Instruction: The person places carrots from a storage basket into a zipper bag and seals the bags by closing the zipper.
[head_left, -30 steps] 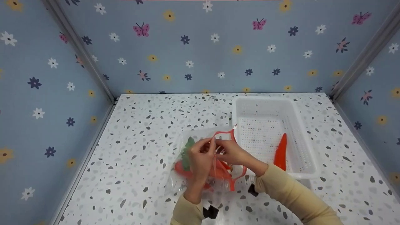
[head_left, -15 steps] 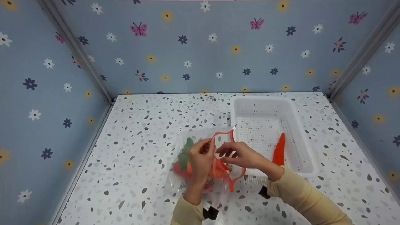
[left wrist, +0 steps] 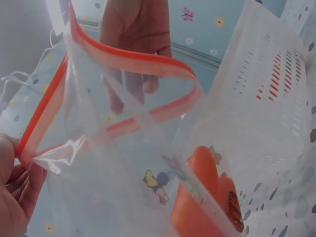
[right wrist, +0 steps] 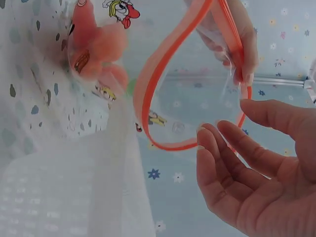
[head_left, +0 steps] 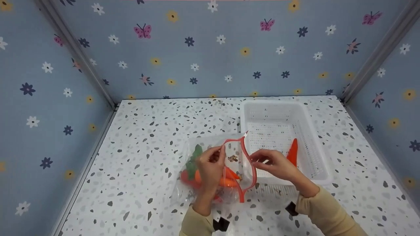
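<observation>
A clear zip bag (head_left: 210,140) with a red-orange zip strip (head_left: 254,173) lies on the table, its mouth spread toward the right. My left hand (head_left: 211,167) pinches the near rim of the mouth between thumb and fingers, as the left wrist view also shows. Inside the bag are orange carrot-shaped pieces (head_left: 229,182) and a green leafy-looking thing (head_left: 195,161). My right hand (head_left: 275,164) is at the opposite rim, fingertips right at the strip; in the right wrist view its thumb and loosely bent fingers (right wrist: 212,168) stand apart.
A white perforated basket (head_left: 320,157) stands right of the bag, its left wall close to the bag's mouth. One orange-red tapered piece (head_left: 293,153), like a carrot, lies in it. Flower-patterned blue panels (head_left: 210,49) enclose the speckled table (head_left: 147,137).
My right hand has moved right, away from my left hand, to the far side of the bag's mouth. The mouth's inside now shows more. My left hand keeps its pinch.
</observation>
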A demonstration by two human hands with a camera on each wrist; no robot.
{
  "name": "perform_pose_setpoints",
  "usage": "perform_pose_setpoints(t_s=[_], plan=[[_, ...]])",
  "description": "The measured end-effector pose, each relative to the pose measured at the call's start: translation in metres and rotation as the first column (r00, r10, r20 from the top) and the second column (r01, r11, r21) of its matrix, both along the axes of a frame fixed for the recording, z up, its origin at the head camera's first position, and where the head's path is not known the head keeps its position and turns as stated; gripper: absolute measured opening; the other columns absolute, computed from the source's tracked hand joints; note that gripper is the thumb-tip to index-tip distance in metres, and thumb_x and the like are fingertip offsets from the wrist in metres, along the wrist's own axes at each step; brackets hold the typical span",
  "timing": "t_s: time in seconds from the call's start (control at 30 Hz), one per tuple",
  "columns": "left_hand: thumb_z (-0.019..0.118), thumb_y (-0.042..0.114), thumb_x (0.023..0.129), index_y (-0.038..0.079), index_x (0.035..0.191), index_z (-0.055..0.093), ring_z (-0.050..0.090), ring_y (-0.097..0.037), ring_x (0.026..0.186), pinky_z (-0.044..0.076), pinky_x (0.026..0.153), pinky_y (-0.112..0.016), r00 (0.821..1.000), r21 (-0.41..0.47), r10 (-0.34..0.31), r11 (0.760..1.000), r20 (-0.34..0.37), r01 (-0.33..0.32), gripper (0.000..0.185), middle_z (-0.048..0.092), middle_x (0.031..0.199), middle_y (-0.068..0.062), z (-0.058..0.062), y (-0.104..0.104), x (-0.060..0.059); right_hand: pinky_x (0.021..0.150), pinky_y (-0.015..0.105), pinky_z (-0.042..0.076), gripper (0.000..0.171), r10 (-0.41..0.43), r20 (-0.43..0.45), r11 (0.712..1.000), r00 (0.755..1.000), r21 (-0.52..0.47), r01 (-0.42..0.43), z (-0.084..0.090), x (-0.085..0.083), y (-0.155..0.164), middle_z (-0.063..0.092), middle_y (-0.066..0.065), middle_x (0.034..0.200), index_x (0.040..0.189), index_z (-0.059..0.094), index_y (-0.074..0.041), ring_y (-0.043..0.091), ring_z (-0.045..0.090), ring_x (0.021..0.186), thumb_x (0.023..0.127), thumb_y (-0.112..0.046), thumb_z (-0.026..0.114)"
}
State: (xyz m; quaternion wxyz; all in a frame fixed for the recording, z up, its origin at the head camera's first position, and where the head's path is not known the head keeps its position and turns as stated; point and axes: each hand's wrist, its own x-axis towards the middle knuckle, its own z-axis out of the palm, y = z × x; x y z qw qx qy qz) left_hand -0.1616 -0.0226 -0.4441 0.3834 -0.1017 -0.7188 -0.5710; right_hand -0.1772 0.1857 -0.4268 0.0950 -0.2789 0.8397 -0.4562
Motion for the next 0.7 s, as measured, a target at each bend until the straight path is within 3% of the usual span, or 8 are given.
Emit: perform_pose_setpoints(t_s=[0.2, 0.33, 0.43, 0.7], plan=[[0.063, -0.011, 0.073, -0.007, 0.074, 0.066, 0.049, -0.014, 0.046, 0.043, 0.042, -0.024, 1.000, 0.002, 0.008, 1.000, 0.014, -0.009, 0.004, 0.058, 0.058, -0.010, 0.020, 0.001, 0.012, 0.068, 0.028, 0.049, 0.022, -0.138, 0.049, 0.988, 0.989, -0.058, 0.140, -0.013, -0.009, 0.023, 0.061, 0.011, 0.096, 0.105, 0.060, 0.000, 0.021, 0.057, 0.080, 0.085, -0.011, 0.060], [0.065, -0.008, 0.073, -0.004, 0.074, 0.067, 0.048, -0.012, 0.047, 0.041, 0.042, -0.023, 1.000, -0.001, 0.019, 1.000, 0.018, -0.019, 0.005, 0.058, 0.058, -0.008, 0.008, 0.002, 0.005, 0.065, 0.025, 0.050, 0.025, -0.236, 0.114, 0.961, 0.965, -0.116, 0.249, -0.022, -0.018, 0.037, 0.059, 0.017, 0.096, 0.105, 0.057, 0.004, 0.018, 0.058, 0.077, 0.085, -0.011, 0.060], [0.066, -0.005, 0.075, -0.001, 0.076, 0.068, 0.050, -0.010, 0.048, 0.042, 0.042, -0.021, 0.999, -0.001, 0.017, 1.000, 0.034, -0.017, 0.004, 0.060, 0.060, -0.005, -0.003, 0.001, 0.000, 0.066, 0.025, 0.050, 0.030, -0.319, 0.181, 0.928, 0.930, -0.141, 0.346, -0.027, -0.025, 0.046, 0.058, 0.018, 0.095, 0.108, 0.054, 0.007, 0.015, 0.057, 0.076, 0.085, -0.013, 0.059], [0.063, 0.009, 0.081, 0.002, 0.080, 0.069, 0.050, -0.008, 0.051, 0.043, 0.044, -0.020, 0.998, -0.001, -0.007, 1.000, 0.056, 0.007, 0.009, 0.060, 0.063, -0.002, -0.010, 0.001, 0.000, 0.073, 0.028, 0.049, 0.046, -0.471, 0.299, 0.871, 0.830, 0.009, 0.492, -0.040, -0.038, 0.071, 0.053, 0.022, 0.108, 0.120, 0.043, 0.008, 0.025, 0.055, 0.092, 0.089, -0.022, 0.055]])
